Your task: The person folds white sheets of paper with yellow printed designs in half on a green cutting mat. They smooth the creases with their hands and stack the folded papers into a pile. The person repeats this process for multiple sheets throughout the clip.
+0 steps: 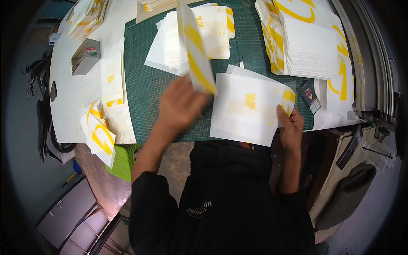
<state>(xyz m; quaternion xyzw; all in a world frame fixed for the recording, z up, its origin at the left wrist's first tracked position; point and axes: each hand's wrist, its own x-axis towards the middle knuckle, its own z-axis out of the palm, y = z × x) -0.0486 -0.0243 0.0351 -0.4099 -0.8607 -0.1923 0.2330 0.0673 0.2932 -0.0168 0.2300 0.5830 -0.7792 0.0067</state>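
My left hand (182, 102) is smeared by motion, with a folded white paper printed in yellow (196, 53) raised on edge at its fingers. The fingers look closed on the lower part of that paper, though the exact grip is blurred. To the right, my right hand (291, 124) pinches the right end of another white printed paper (242, 112), thumb on top. Behind this one, a plain white sheet (238, 70) sticks out at the upper edge. Beyond the raised paper, a loose pile of printed papers (216, 38) lies on the green cutting mat (142, 85).
A tall stack of folded printed papers (310, 51) stands at the right, with a small dark box (309, 97) nearer me. On the left are a grey metal box (86, 57), printed papers (112, 80) and some overhanging the table edge (76, 138). More papers (87, 19) sit far left.
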